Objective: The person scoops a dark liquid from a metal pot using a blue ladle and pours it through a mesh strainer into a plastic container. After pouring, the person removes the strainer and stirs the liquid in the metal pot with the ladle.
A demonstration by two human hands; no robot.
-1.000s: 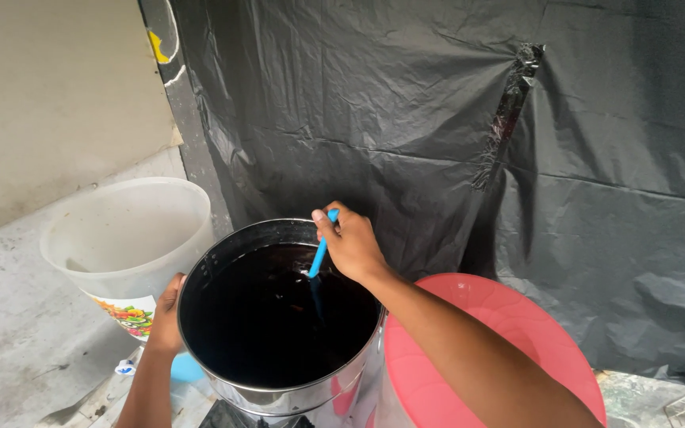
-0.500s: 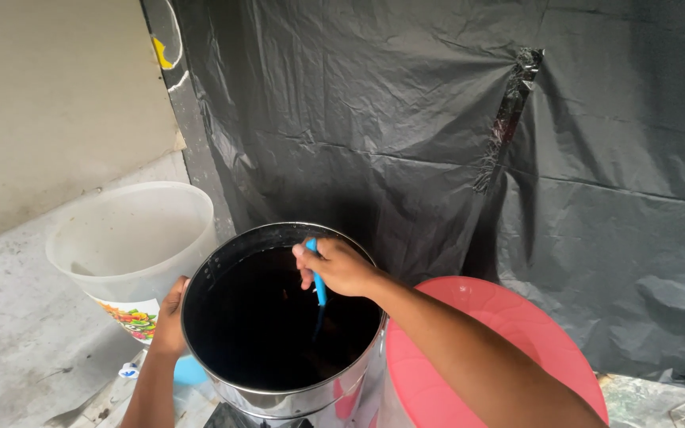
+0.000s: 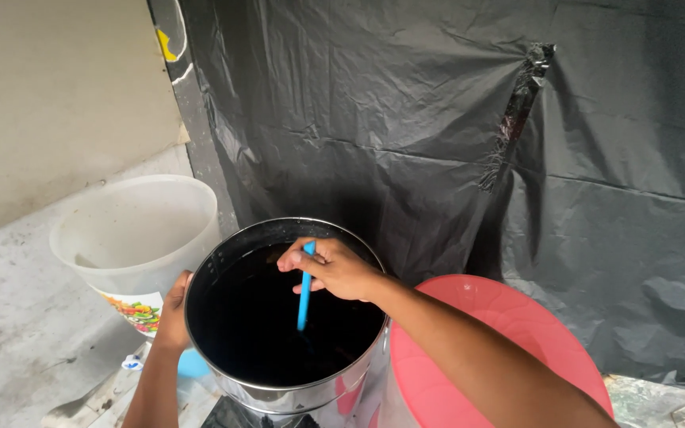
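Observation:
A shiny metal pot (image 3: 327, 392) full of dark, almost black liquid (image 3: 263, 333) stands low in the middle of the view. My right hand (image 3: 334, 268) is over the pot and grips a thin blue stick (image 3: 304, 295) whose lower end dips into the liquid. My left hand (image 3: 174, 311) holds the pot's left rim from outside.
A translucent white bucket (image 3: 140, 230) with a printed band stands left of the pot. A pink round lid or basin (image 3: 517, 333) sits right of it, under my forearm. Black plastic sheeting (image 3: 453, 135) hangs behind. Grey concrete floor (image 3: 17, 333) lies to the left.
My right hand with the blue stick has swept from the pot's far right rim toward its middle and left. My left hand has stayed on the rim.

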